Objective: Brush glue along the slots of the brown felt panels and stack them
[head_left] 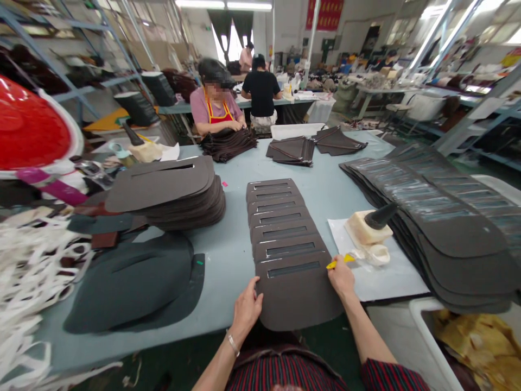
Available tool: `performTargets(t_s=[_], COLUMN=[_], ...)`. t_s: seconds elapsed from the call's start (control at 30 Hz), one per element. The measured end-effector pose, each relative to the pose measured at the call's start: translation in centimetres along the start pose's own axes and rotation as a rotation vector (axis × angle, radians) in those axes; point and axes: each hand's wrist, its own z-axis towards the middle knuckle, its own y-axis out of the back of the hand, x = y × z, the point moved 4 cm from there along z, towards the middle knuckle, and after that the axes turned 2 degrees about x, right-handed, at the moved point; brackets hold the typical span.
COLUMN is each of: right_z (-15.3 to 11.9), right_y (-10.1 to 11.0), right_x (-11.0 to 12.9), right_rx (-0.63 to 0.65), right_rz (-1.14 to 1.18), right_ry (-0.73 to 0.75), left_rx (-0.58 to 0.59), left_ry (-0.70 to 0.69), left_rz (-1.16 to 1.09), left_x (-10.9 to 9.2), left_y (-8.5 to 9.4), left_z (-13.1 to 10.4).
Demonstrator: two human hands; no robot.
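Closed around a yellow tool [349, 258], the right hand [342, 277] is at the near right of slotted panels [293, 296] overlapping along the table [228, 255], while the left hand [246, 305] touches their left edge, its grip unclear.

Left grip [246, 304]'s touching the front dark sheet [296, 301], right grip [342, 276]'s got a yellow tool [348, 258], piles [459, 233] either side on the table [228, 260].

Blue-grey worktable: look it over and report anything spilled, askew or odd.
The tangled heap of white strips on the worktable's left side looks untidy beside the evenly overlapped dark grey slotted panels. A lumpy whitish mass sits against the cream-coloured block; whether it spilled, I can't tell. No damage is evident.
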Motion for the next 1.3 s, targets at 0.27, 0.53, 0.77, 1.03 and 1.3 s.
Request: performTargets(t_s=[0.27,0.53,0.77,1.03,1.3], right_z=[-0.6,-1.0,-4.6,-10.2,-3.4], right_y=[0.1,2.3,6.8,1.7,2.8], right_x=[0.3,-0.6,2.4,14.4,3.6], right_rx=[-0.084,-0.198,-0.315,0.127,-0.108], right_rz=[-0.017,-0.023,0.515,0.902,0.616], right_ry=[0.048,0.072,0.404,0.580,0.249], left_rx=[-0.181,-0.235,-0.316,-0.285,-0.284], left_ry=[-0.082,-0.134,-0.281,-0.346,-0.331], left_rz=[0.193,0.193,0.218,0.333,0.348], left_x=[-1.0,-1.2,-1.9,-2.3,-2.6], left_y=[0.1,0.0,0.9,0.9,0.9], left_z=[-0.6,-0.3,0.2,0.6,0.6])
